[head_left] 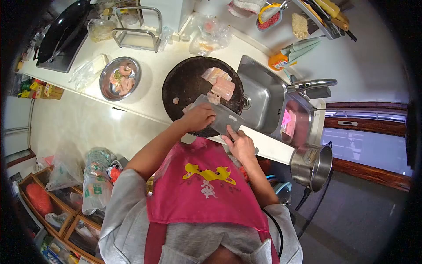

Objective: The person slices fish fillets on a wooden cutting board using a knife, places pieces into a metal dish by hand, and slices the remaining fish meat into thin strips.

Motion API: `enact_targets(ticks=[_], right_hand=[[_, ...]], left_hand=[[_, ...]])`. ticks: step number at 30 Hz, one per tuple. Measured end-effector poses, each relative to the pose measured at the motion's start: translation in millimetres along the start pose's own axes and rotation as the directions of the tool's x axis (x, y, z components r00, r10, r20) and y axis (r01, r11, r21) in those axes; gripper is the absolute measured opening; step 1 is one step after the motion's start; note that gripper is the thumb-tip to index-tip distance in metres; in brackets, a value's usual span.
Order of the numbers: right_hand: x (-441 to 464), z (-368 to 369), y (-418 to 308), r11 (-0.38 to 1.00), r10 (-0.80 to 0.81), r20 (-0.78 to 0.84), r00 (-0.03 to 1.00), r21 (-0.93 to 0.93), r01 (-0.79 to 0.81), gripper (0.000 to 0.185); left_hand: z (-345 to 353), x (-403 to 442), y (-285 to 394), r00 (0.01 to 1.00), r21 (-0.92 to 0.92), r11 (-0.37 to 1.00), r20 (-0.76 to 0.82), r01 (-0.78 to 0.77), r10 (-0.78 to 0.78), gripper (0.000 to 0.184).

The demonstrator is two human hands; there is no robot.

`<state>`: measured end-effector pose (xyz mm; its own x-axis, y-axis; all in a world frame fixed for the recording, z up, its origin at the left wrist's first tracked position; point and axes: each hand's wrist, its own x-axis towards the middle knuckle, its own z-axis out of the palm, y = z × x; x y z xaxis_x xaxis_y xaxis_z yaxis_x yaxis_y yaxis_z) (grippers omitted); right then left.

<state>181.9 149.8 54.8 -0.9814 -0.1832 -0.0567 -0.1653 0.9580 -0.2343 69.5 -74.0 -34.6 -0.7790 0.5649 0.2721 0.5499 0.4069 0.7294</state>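
A wide cleaver (221,113) lies slantwise over the front of a dark round chopping board (182,77). My right hand (238,143) is closed round its handle end, with the index finger against the blade. My left hand (198,117) has its fingers bent and together at the blade's far left part; what lies under them is hidden. A bit of pale meat (188,108) shows beside those fingers. Beyond the blade, pale pink meat pieces (223,88) rest on the board, and a small scrap (176,100) sits at its left.
Left of the board stands a metal bowl (102,81) of meat pieces. A steel sink (259,88) with a faucet (314,83) adjoins the board's right side. A metal pot (304,167) is at the counter's right end. Plastic bags (211,35) lie behind the board.
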Motion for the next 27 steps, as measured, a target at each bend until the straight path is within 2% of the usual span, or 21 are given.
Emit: enact_targets(ticks=[3, 4, 5, 6, 7, 8, 9, 10, 11, 13, 14, 15, 16, 19, 25, 27], right_hand=[[-6.1, -13.1, -4.8, 0.999, 0.03, 0.075, 0.997, 0.021, -0.032, 0.046], [-10.3, -19.3, -4.4, 0.999, 0.031, 0.073, 0.997, 0.021, -0.033, 0.046], [-15.2, -27.3, -1.4, 0.985, 0.103, 0.144, 0.984, 0.124, -0.121, 0.043], [-19.4, -32.3, 2.9, 0.952, 0.163, 0.224, 0.961, 0.219, -0.213, 0.042], [-25.5, -25.8, 11.7, 0.952, 0.16, 0.227, 0.961, 0.221, -0.211, 0.042], [-32.2, -11.0, 23.9, 0.867, 0.203, 0.242, 0.949, 0.407, -0.289, 0.043], [-34.4, -1.9, 29.5, 0.739, 0.241, 0.267, 0.933, 0.573, -0.354, 0.045], [-20.0, -35.2, 9.7, 0.605, 0.392, 0.593, 0.703, 0.41, -0.683, 0.048], [-20.4, -32.7, 6.2, 0.603, 0.39, 0.599, 0.699, 0.407, -0.686, 0.048], [-20.6, -27.7, -1.9, 0.624, 0.27, 0.506, 0.819, 0.556, -0.55, 0.048], [-19.2, -27.3, -8.1, 0.624, 0.271, 0.508, 0.817, 0.554, -0.551, 0.048], [-16.7, -28.9, -15.5, 0.683, 0.235, 0.475, 0.848, 0.54, -0.492, 0.047], [-14.3, -29.5, -20.5, 0.739, 0.195, 0.442, 0.875, 0.52, -0.428, 0.047], [-11.7, -23.0, -21.9, 0.801, 0.181, 0.387, 0.904, 0.475, -0.364, 0.048], [-10.7, -26.4, -21.0, 0.803, 0.189, 0.436, 0.88, 0.446, -0.394, 0.047], [-9.1, -19.9, -18.4, 0.816, 0.171, 0.406, 0.898, 0.453, -0.36, 0.048]], left_hand=[[21.5, 23.9, -20.7, 0.999, 0.024, 0.999, 0.037, -0.04, 0.039, 0.018], [19.2, 30.3, -28.3, 0.998, -0.019, 1.0, -0.065, 0.018, -0.019, 0.018], [17.9, 33.1, -34.0, 0.983, -0.068, 0.995, -0.166, 0.072, -0.082, 0.02], [5.2, 32.0, -32.0, 0.948, -0.031, 1.0, -0.318, 0.004, -0.013, 0.021], [-5.3, 23.8, -26.7, 0.948, -0.03, 1.0, -0.318, 0.008, -0.017, 0.021], [-13.2, 9.8, -17.3, 0.875, -0.073, 0.984, -0.452, 0.16, -0.175, 0.023], [-16.7, -4.3, -10.3, 0.758, -0.136, 0.944, -0.568, 0.299, -0.322, 0.025], [-8.9, -21.3, -11.1, 0.758, -0.135, 0.943, -0.565, 0.305, -0.326, 0.025], [4.7, -40.0, -12.7, 0.771, -0.151, 0.935, -0.532, 0.322, -0.351, 0.028], [13.4, -55.6, -6.4, 0.782, -0.169, 0.925, -0.495, 0.34, -0.378, 0.031], [17.2, -59.2, -5.1, 0.798, -0.083, 0.94, -0.507, 0.331, -0.326, 0.031], [18.4, -60.2, -3.7, 0.813, 0.003, 0.948, -0.515, 0.319, -0.272, 0.03], [22.2, -61.3, -7.8, 0.81, -0.001, 0.947, -0.517, 0.322, -0.275, 0.03], [30.2, -61.4, -17.5, 0.804, -0.001, 0.952, -0.535, 0.306, -0.259, 0.032], [36.8, -65.5, -29.0, 0.821, 0.066, 0.959, -0.536, 0.275, -0.198, 0.03], [37.2, -66.8, -26.2, 0.835, 0.068, 0.962, -0.515, 0.265, -0.193, 0.03]])
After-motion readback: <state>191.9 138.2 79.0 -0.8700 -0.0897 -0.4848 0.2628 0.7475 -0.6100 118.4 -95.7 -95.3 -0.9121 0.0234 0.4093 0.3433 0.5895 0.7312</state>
